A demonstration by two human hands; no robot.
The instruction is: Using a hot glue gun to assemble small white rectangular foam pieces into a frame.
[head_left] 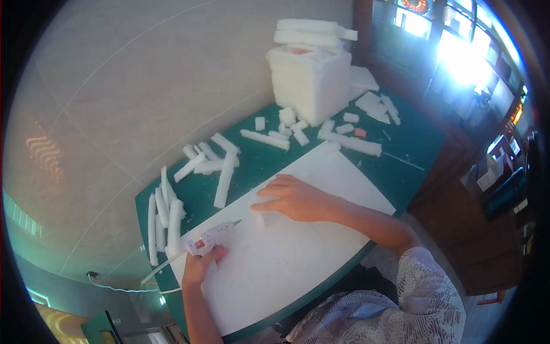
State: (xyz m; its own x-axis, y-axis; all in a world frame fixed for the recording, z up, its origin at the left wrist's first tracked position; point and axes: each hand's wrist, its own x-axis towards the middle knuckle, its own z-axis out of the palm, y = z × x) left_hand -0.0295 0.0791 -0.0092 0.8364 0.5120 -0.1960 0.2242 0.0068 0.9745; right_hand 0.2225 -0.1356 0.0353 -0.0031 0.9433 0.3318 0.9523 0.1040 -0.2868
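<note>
My left hand [205, 262] grips a white glue gun [216, 236], its nozzle pointing up and to the right over a large white foam board [281, 269]. A white glue stick [163, 268] sticks out of the gun's back end. On the board, my right hand [289, 199] is curled with fingers and thumb around a small white foam block [259, 219], which shows only in part below the thumb. The nozzle is a short way left of the block, apart from it.
Foam strips [169, 215] lie along the green table's [252, 172] left side. Small foam cubes [289, 117] and a pink piece [360, 132] are scattered farther back. A white foam box [312, 83] stands at the far end with foam slabs [308, 32] on top. A cord [123, 289] hangs left of the table.
</note>
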